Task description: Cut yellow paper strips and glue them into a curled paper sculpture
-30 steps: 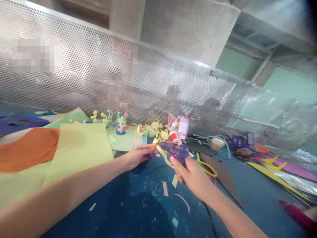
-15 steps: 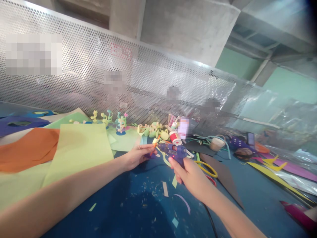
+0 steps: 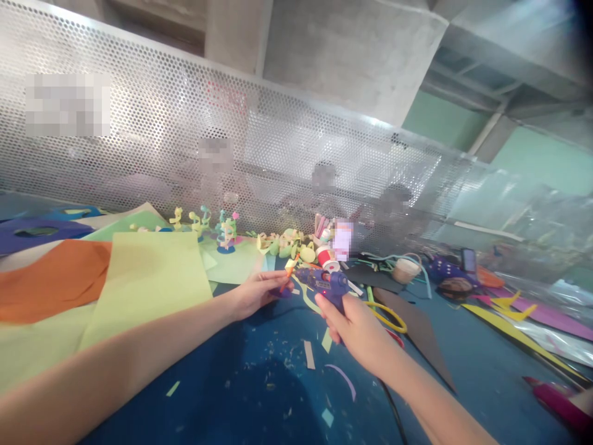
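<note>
- While your right hand [image 3: 359, 327] wraps its fingers [image 3: 330, 312] around the grip of the purple glue gun [image 3: 322, 281], the gun's orange nozzle points left, toward your other hand, and a small red light shows on its body.
- Your left hand [image 3: 252, 293] has its fingers pinched shut on a small purple piece [image 3: 282, 290], held just beyond the fingertips and right at the gun's nozzle (whether nozzle and piece actually touch is too blurred to tell).
- A yellow-green paper strip [image 3: 303, 293] curls down between your two hands, just under the gun.
- Below your right fingers, paper scraps [image 3: 308, 353] lie scattered on the blue table [image 3: 241, 395], and a black cord [image 3: 393, 408] runs along under your right forearm.
- Left of your left fingers lies a pale green sheet [image 3: 148, 278], with an orange sheet [image 3: 50, 278] further out beside it.
- Beyond both sets of fingertips, against the perforated metal screen [image 3: 185, 136], stands a row of small paper figures [image 3: 227, 232] (fine detail is lost at that range).
- Right of your right fingers sit a yellow loop [image 3: 393, 315] and a dark grey sheet [image 3: 417, 327], close together; a small tan cup [image 3: 406, 269] stands further back.
</note>
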A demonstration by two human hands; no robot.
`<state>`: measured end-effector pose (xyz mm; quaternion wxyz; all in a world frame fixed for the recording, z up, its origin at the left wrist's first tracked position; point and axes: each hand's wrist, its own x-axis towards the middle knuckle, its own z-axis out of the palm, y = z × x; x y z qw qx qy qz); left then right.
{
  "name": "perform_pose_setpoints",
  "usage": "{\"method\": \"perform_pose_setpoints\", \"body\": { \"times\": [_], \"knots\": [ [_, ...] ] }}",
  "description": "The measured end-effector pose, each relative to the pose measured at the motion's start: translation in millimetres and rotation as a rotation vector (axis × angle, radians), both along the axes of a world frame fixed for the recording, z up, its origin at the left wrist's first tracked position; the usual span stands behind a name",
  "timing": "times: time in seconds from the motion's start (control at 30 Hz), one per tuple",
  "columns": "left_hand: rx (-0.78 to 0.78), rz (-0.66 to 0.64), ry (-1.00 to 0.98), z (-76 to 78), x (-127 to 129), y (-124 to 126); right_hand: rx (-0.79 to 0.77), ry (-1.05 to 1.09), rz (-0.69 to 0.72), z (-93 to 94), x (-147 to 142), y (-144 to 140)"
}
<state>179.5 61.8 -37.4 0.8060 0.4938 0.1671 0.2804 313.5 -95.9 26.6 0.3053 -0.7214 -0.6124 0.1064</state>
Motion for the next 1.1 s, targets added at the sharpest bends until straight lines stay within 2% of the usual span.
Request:
{"method": "perform_pose_setpoints", "body": {
  "times": [0.2,0.83,1.0,1.1],
  "knots": [
    [0.026,-0.023,-0.02,-0.7,0.0,-0.1,0.01,-0.05,-0.037,1.6,-1.0,-0.2],
    [0.036,-0.023,-0.017,-1.0,-0.4,-0.4,-0.015,0.028,-0.008,3.7,1.5,-0.2],
    [0.044,-0.02,-0.021,-1.0,-0.2,0.0,-0.04,0.112,0.004,1.0,0.9,-1.0],
    [0.063,-0.029,-0.029,-1.3,-0.1,0.2,-0.033,0.282,0.005,3.5,2.0,-6.4]
  ]
}}
